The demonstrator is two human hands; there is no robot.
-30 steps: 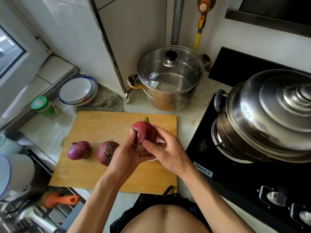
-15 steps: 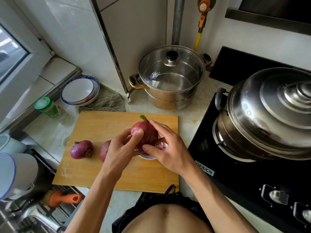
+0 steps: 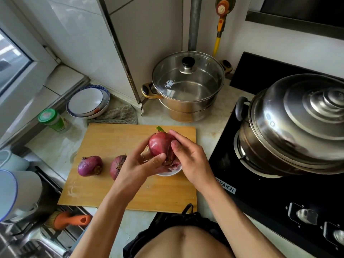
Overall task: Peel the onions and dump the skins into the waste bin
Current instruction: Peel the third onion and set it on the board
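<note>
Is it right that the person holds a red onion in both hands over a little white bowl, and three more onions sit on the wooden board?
Not quite. The head view shows two onions lying on the wooden board, not three. The rest holds: left hand and right hand hold a red onion over the white bowl.

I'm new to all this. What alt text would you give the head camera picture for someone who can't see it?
Two bare hands, left hand and right hand, hold a red onion over a small white bowl on a wooden cutting board. Two more onions lie on the board to the left; steel pots stand behind and on the stove.
</note>
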